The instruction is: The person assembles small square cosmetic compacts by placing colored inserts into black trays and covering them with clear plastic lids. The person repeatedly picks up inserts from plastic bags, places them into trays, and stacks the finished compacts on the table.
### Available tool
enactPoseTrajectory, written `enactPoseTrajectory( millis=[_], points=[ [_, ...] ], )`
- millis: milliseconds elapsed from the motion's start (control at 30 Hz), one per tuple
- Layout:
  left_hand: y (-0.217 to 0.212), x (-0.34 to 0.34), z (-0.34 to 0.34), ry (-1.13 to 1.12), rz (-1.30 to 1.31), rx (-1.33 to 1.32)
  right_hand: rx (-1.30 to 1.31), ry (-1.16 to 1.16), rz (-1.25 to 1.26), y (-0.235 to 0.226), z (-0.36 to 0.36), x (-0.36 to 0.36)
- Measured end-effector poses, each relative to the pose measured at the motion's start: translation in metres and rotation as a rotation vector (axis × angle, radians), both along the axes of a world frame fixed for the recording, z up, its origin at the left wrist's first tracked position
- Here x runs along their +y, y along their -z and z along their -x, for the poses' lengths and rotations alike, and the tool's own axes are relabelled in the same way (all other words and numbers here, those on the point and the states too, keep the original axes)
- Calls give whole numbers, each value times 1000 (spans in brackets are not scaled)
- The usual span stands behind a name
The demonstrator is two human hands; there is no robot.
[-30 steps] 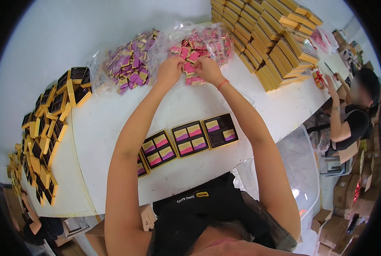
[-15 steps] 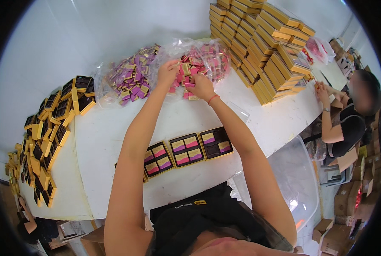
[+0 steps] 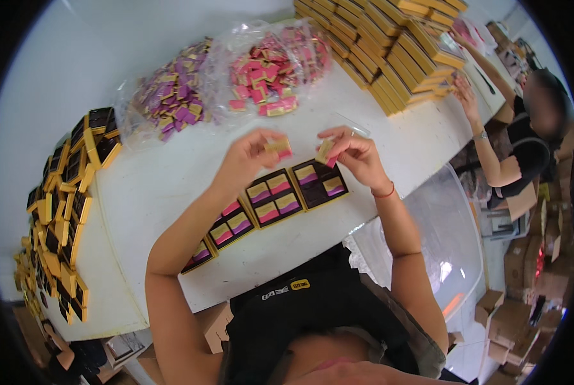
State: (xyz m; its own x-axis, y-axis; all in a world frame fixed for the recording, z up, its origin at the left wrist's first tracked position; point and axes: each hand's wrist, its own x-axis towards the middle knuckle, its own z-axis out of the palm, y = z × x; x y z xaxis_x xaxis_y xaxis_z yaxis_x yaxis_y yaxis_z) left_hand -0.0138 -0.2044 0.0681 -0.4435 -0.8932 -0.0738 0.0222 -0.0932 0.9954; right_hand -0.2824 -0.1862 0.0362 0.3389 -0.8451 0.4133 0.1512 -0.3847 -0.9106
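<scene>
My left hand pinches a small gold-and-pink wrapped packet above the row of boxes. In my right hand is a second gold-and-pink packet, tilted between thumb and fingers. Below it lies a gold-edged box with a black compartmented insert. Two gold-and-purple packets sit in opposite corners of that insert; my right hand partly covers its far right compartment. To its left, another box carries pink and purple packets in all its compartments. More filled boxes continue leftward, partly behind my left forearm.
Clear plastic bags hold loose pink packets and purple packets at the back. Gold boxes stand in a tall stack at the back right; open black-and-gold boxes pile up left. A co-worker reaches in from the right.
Both hands have drawn back from the bag of pink packets to above the boxes, each now showing a pink packet. The co-worker's arms have moved toward the stack.
</scene>
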Motion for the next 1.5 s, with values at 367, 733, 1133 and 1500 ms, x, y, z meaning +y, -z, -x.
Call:
enactPoseTrajectory(
  millis=[367, 733, 1133, 1500],
  points=[
    [34, 39, 46, 175, 588, -634, -24, 233, -264, 37, -3, 35],
    [44, 54, 51, 46, 980, -652, 565, 363, 172, 25, 9, 28],
    [53, 103, 47, 193, 1283, -929, 793, 355, 548, 28, 23, 36],
    [59, 106, 44, 153, 1195, -895, 917, 335, 413, 20, 54, 30]
  ],
)
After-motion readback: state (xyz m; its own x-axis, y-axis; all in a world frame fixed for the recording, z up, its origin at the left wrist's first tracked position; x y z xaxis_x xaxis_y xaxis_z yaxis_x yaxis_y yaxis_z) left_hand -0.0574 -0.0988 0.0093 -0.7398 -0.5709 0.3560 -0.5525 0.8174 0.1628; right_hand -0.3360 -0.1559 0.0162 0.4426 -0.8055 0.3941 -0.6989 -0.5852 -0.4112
